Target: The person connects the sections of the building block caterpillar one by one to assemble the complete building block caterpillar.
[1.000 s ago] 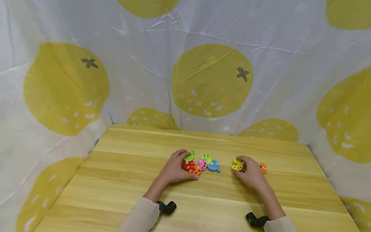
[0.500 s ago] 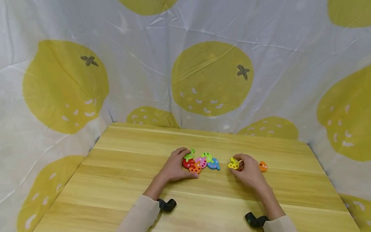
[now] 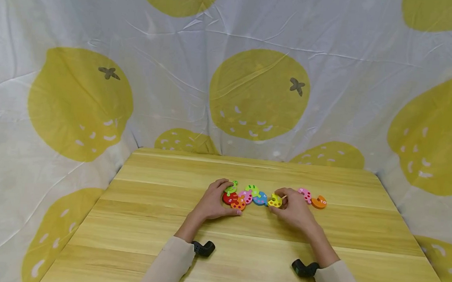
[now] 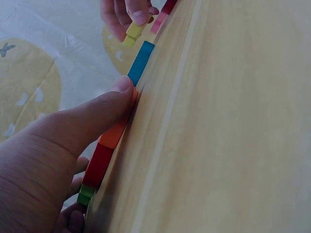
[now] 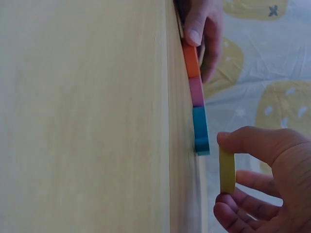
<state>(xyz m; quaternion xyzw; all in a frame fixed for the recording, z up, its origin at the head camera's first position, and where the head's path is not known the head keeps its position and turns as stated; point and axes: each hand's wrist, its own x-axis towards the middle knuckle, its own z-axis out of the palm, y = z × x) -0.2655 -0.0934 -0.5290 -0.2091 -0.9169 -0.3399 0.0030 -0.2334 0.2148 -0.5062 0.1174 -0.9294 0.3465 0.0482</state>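
Observation:
My left hand [image 3: 214, 203] grips a joined row of number puzzle pieces, its thumb by the orange piece [image 3: 238, 204] and its fingers around the green head piece [image 3: 230, 188] and red piece [image 3: 229, 198]. The row continues right through a pink piece [image 3: 246, 198] and a light green piece [image 3: 252, 190] to a blue piece [image 3: 260, 198]. Between thumb and fingers, my right hand [image 3: 296, 211] pinches a yellow spotted puzzle piece [image 5: 227, 170]. It is held raised just right of the blue piece's knobbed end [image 5: 201, 145], with a gap showing in the right wrist view.
Right of my right hand, a pink spotted piece [image 3: 305, 195] and an orange end piece [image 3: 319, 202] lie on the wooden table [image 3: 241, 260]. Behind the table hangs a lemon-print curtain [image 3: 167, 80]. Each wrist wears a black camera mount [image 3: 204, 248].
My right hand has moved left with the yellow piece, close to the blue piece. The pink piece on the right has come into view. My left hand stays where it was.

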